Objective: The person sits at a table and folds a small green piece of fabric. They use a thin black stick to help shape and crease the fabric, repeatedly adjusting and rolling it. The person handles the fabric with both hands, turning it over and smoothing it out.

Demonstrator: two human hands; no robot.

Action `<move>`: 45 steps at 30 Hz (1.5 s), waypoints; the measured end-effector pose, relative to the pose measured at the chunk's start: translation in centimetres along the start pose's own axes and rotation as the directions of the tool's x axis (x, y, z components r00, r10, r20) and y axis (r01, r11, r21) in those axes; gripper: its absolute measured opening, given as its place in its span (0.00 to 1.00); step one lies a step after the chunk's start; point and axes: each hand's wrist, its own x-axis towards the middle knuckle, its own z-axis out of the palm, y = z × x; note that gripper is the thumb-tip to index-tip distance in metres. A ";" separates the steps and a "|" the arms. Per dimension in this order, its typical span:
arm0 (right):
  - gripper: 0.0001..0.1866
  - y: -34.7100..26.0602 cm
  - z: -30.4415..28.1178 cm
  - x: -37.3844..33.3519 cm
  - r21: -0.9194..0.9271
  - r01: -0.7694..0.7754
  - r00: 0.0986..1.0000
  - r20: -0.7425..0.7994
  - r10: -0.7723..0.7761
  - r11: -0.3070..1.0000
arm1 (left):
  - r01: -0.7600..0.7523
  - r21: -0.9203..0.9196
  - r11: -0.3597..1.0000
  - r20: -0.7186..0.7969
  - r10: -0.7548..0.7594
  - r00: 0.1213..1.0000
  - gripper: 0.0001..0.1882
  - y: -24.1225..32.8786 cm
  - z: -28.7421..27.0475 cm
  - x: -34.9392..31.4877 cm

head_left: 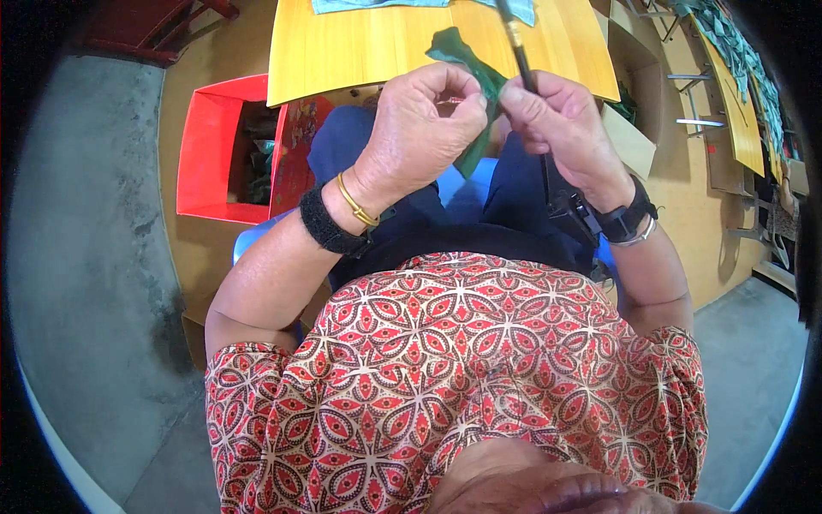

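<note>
Grey concrete floor spread out at nine o'clock, and from ten round to three the boxes and tables stood on tan boarding. Nearest us, at six o'clock, was a red, cream and black patterned top; above it we saw dark trousers and a blue seat. Each wrist wore a black band, the left one beside a gold-coloured bracelet, the right one beside a silvery bangle.

Just beyond, at twelve o'clock, the left hand had its thumb and forefinger pinched on a dark green piece, leaf-like in outline, which hung between the two hands. At about half past one, the right hand had its fingers curled round a slim dark rod with a gold-coloured band; whether its thumb also touched the green piece, we couldn't quite tell.

Farther off, an open red box stood at ten o'clock, while a yellow wood-grained table filled twelve, with light blue cloth at its far side. Farthest, at two o'clock, blue-green fabric lay heaped along another table.
</note>
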 end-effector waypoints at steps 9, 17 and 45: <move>0.07 0.4 -0.7 -0.2 -0.009 -0.024 0.990 0.140 0.025 1.000 | -0.131 0.165 0.978 0.101 0.115 0.988 0.04 0.2 -0.2 0.1; 0.06 1.0 -0.3 -0.3 0.313 -0.040 0.999 0.036 0.031 0.949 | 0.162 -0.305 0.939 0.025 -0.163 0.986 0.02 -0.6 0.1 -0.2; 0.15 1.1 0.5 0.1 -0.238 0.140 0.990 0.041 -0.134 0.961 | -0.124 0.633 0.764 -0.093 0.234 0.968 0.05 -0.7 -2.7 2.2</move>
